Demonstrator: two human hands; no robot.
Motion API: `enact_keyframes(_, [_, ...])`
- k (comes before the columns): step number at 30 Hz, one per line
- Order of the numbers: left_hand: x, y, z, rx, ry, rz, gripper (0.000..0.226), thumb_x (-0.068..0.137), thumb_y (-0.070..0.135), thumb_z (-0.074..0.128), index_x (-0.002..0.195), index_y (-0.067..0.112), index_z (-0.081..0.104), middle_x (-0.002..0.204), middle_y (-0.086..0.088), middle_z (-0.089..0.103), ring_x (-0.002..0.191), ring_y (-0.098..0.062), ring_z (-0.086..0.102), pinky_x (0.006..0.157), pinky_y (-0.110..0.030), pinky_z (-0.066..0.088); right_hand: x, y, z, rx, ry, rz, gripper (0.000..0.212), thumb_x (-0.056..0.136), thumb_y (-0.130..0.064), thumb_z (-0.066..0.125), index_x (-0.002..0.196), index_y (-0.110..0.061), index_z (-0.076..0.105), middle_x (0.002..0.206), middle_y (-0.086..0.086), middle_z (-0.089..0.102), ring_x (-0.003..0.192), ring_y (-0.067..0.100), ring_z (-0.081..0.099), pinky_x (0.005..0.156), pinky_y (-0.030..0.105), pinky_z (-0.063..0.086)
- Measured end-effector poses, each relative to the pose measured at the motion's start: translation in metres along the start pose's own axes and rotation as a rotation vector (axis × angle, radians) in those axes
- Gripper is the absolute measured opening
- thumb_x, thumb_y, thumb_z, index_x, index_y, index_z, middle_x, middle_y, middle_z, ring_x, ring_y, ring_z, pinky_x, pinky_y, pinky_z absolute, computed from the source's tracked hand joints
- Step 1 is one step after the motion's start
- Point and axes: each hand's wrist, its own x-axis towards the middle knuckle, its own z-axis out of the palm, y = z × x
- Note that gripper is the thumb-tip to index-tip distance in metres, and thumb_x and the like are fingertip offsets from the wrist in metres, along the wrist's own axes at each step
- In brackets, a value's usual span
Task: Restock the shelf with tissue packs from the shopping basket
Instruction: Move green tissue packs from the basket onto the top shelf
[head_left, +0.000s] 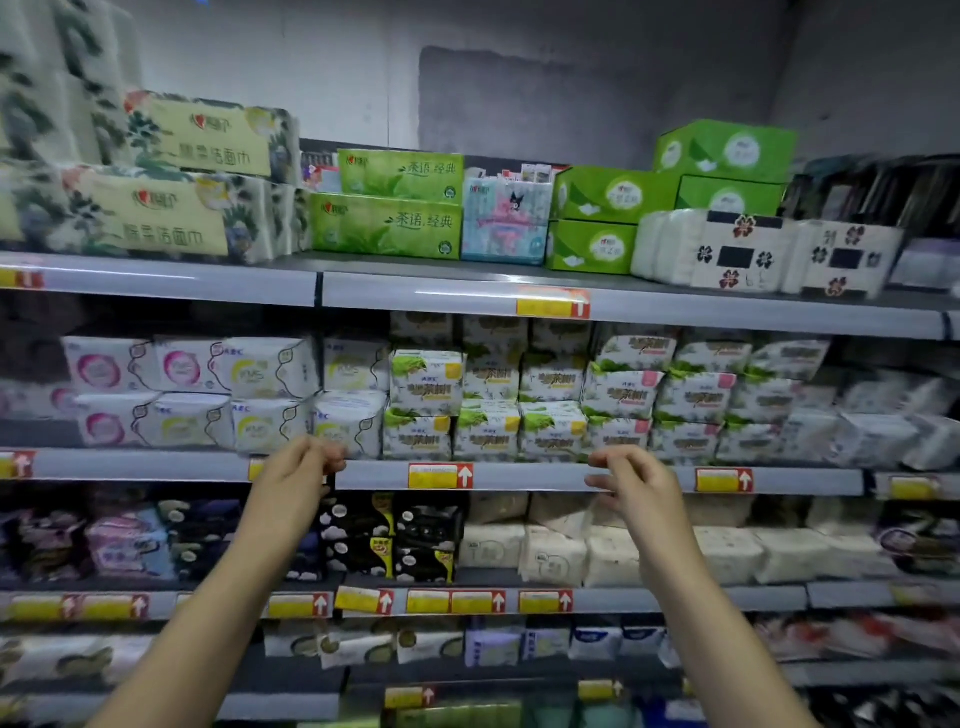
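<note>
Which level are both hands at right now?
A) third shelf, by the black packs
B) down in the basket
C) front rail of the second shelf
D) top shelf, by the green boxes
C: the left hand and right hand are both up at the second shelf's rail, just below the white packs; the green boxes sit a shelf higher.

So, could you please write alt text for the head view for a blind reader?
Left hand and right hand, both empty, reach to a shelf edge below stacked white packs. Green tissue boxes sit on the shelf above.
</note>
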Motion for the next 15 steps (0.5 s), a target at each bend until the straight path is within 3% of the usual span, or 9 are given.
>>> enact_keyframes(6, [0.006, -0.01, -0.004, -0.033, -0.032, -0.046, 0.028, 0.098, -0.002, 0.032, 0.084, 0.0, 0.056, 0.102, -0.009, 0.061, 0.099, -0.02, 0.056, 0.081, -0.031, 0.044, -0.008, 0.012, 0.015, 0.04, 0.014, 0.062, 0.028, 0.101, -0.018, 0.041, 0.089, -0.01, 0.065, 0.098, 0.004, 0.067, 0.087, 0.018, 0.065, 0.073, 0.025, 0.051])
enact_keyframes(9, [0.012, -0.016, -0.012, -0.03, -0.055, -0.067, 0.028, 0.099, 0.002, 0.032, 0.087, 0.006, 0.057, 0.097, -0.005, 0.061, 0.091, -0.016, 0.059, 0.082, -0.032, 0.045, -0.013, 0.014, 0.03, 0.101, 0.043, 0.112, 0.035, 0.102, -0.026, 0.038, 0.085, -0.009, 0.064, 0.092, 0.005, 0.069, 0.084, 0.018, 0.065, 0.072, 0.029, 0.05])
enact_keyframes(15, [0.02, -0.037, -0.032, -0.056, -0.104, -0.112, 0.021, 0.1, 0.007, 0.04, 0.09, 0.012, 0.058, 0.097, -0.002, 0.065, 0.092, -0.013, 0.062, 0.083, -0.032, 0.047, -0.025, 0.028, 0.06, 0.194, 0.096, 0.211, 0.035, 0.101, -0.03, 0.041, 0.084, -0.009, 0.064, 0.087, 0.005, 0.069, 0.082, 0.019, 0.066, 0.078, 0.036, 0.05])
